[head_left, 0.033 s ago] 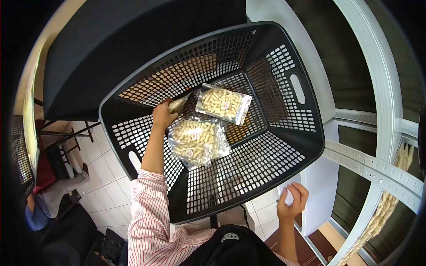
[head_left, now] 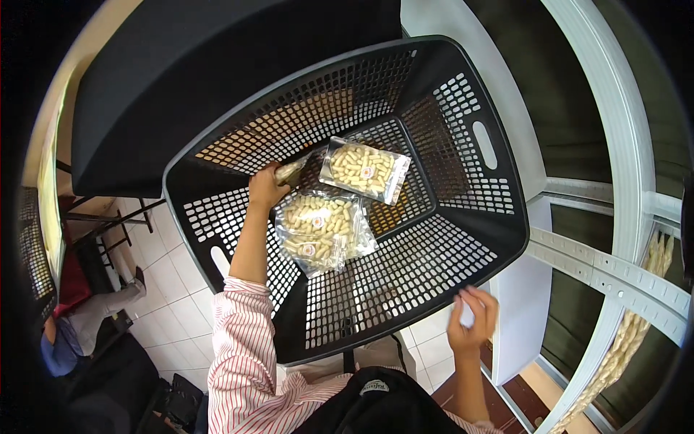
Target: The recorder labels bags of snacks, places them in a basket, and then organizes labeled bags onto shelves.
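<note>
Inside a large black plastic basket point(head_left: 289, 340) lie clear plastic bags filled with pale, capsule-shaped pieces. One bag point(head_left: 365, 170) rests toward the far side, and a small overlapping pile of bags point(head_left: 318, 224) sits nearer the left. My left hand point(head_left: 267, 186) reaches in over the left side, closed on another bag point(head_left: 291, 171) that stands tilted, seen nearly edge-on. Part of that bag is hidden by my fingers. My right hand point(head_left: 473, 318) is outside the basket by its near right rim, fingers curved and thumb apart, with nothing seen in it.
A black-covered surface point(head_left: 217, 87) is beyond the basket. To the right are a perforated metal bar point(head_left: 607, 275) and a braided rope-like strand point(head_left: 614, 362). A person in a blue top point(head_left: 65, 347) is at the far left, above a tiled floor point(head_left: 173, 318).
My right hand has moved slightly up and left, closer to the basket's rim, and its thumb and fingertips have come nearer together. The left hand and the bags look nearly unchanged.
</note>
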`<state>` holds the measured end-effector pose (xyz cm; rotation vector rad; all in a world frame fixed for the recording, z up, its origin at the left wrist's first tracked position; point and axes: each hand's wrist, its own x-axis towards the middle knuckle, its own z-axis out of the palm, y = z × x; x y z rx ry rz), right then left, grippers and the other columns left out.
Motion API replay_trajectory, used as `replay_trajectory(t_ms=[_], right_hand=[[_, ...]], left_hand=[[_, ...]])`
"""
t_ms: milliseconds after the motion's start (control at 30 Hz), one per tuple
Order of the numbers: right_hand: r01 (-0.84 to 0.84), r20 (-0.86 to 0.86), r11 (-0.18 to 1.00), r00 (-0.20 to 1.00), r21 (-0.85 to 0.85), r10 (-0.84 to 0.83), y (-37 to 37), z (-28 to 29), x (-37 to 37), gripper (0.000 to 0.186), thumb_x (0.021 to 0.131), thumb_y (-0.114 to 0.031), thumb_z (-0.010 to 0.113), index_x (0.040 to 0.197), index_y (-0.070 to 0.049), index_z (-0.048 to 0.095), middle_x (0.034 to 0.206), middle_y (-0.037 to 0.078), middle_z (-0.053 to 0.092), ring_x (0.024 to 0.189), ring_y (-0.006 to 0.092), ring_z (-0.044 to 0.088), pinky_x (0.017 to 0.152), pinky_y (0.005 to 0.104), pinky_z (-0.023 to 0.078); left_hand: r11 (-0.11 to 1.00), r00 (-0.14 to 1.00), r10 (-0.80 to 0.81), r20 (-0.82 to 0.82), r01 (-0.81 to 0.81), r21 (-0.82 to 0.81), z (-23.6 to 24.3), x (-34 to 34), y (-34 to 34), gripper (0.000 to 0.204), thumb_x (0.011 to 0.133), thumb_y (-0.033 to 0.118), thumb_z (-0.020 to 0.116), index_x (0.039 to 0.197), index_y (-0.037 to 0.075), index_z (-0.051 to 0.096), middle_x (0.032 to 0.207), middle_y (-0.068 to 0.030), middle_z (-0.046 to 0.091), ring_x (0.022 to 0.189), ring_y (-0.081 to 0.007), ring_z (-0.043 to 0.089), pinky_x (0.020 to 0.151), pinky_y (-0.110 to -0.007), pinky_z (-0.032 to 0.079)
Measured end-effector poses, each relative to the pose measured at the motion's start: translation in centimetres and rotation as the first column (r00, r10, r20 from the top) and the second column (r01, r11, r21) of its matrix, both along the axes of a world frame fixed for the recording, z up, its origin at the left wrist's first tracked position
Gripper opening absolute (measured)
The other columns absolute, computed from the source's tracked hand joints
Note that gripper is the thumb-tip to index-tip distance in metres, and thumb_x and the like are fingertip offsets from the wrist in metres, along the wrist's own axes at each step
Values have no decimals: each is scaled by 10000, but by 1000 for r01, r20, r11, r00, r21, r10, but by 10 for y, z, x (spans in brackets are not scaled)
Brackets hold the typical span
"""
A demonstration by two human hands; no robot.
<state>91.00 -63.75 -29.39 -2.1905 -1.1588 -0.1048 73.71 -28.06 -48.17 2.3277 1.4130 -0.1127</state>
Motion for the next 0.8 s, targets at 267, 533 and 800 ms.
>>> replay_trajectory(t_ms=[267,533,800], right_hand=[[-620,-576,458,778,-637,253,161,-147,-26,504,658,-260,642,1076,-34,476,1037,171,496,960,308,495,803,370,411],[-482,-659,636,751,-602,-54,156,-217,-72,302,660,-172,659,904,-31,549,835,148,586,783,249,568,688,311,449],[-449,-449,880,825,-152,344,164,-102,24,140,749,-83,547,854,-19,614,739,90,586,680,232,568,628,323,454]], left_hand=[[1000,990,12,139,-13,9,4,-17,-14,333,545,107,681,854,55,569,817,-145,596,760,-308,569,679,-368,455],[976,995,101,27,-94,-194,23,-34,-11,432,506,178,762,870,68,558,823,-130,602,772,-290,579,675,-360,460],[970,909,193,368,-121,-211,101,-29,-13,363,645,156,680,936,-4,534,803,-161,602,721,-213,595,674,-311,458]])
